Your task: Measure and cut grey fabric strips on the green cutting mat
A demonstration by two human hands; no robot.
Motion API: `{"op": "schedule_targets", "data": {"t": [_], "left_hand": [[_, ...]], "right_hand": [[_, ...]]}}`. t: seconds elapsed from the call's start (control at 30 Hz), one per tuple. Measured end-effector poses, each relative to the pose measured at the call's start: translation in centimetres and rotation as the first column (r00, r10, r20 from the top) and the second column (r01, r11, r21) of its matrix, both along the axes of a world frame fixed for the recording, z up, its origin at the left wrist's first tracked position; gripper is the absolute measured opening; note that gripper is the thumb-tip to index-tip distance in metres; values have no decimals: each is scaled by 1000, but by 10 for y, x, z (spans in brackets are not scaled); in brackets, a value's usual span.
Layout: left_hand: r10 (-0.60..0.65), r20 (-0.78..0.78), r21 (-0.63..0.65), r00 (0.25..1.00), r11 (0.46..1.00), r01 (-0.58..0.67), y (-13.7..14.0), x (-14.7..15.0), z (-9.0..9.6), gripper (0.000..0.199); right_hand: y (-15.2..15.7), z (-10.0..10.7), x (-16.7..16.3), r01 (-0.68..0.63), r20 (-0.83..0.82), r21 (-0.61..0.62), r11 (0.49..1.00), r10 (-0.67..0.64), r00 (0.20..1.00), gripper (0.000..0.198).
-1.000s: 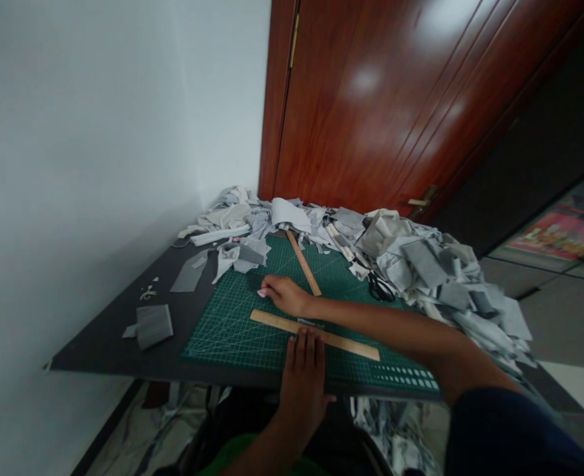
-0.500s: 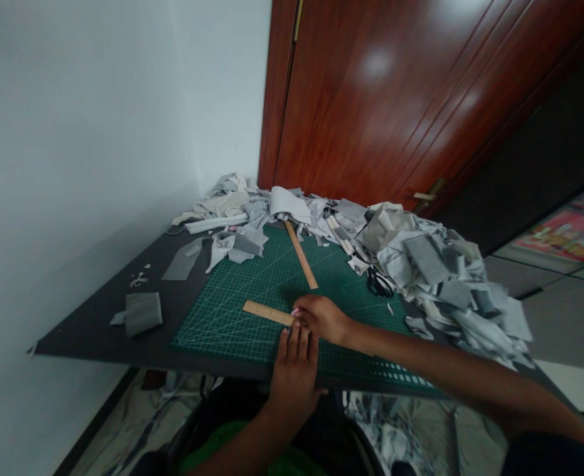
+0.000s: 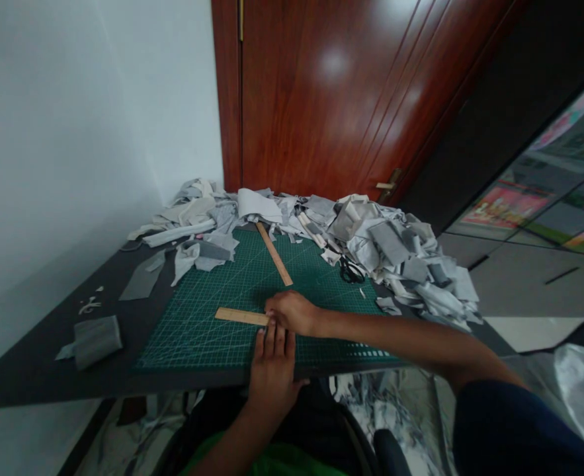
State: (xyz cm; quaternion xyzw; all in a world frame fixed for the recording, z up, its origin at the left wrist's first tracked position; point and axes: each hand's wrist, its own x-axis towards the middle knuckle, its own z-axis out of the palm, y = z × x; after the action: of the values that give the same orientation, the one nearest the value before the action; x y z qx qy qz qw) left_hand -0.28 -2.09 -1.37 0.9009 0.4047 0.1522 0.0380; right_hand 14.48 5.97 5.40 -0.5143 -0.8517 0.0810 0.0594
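Observation:
A short wooden ruler lies across the green gridded cutting mat. My left hand rests flat, its outstretched fingertips pressing down at the ruler's right part. Just above those fingertips, my right hand is closed at the ruler, with its fingers bent together. Whatever it grips is hidden behind the knuckles. Both hands cover the ruler's right end. Farther back on the mat, a second wooden ruler slants toward the pile of cloth.
Grey and white fabric scraps are heaped along the table's back and right. Black-handled scissors lie beside the heap. A folded grey cloth piece sits on the dark table at left. A wooden door stands behind.
My view has turned, so the whole scene sits farther left. Both hands stay at the ruler. A small pinkish bit at my right fingertips no longer shows.

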Motion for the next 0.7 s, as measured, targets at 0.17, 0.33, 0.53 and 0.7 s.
{"op": "schedule_targets", "data": {"t": [0.17,0.33,0.53,0.7], "left_hand": [[14,-10,14,1000,1000,-14,-4,0,4,95],[21,7,25,1000,999,-22,-5,0,4,97],[12,7,-4,1000,1000,-12,-4,-1,7,98],[10,-3,5,1000,1000,-10,-4,1,3,95]], "right_hand": [[0,0,10,-23,7,-37,999,23,1000,13],[-16,6,29,-6,4,-61,998,6,1000,14],[-29,3,63,92,-41,-72,993,-95,995,18],[-40,0,87,333,-84,40,942,-329,941,28]]}}
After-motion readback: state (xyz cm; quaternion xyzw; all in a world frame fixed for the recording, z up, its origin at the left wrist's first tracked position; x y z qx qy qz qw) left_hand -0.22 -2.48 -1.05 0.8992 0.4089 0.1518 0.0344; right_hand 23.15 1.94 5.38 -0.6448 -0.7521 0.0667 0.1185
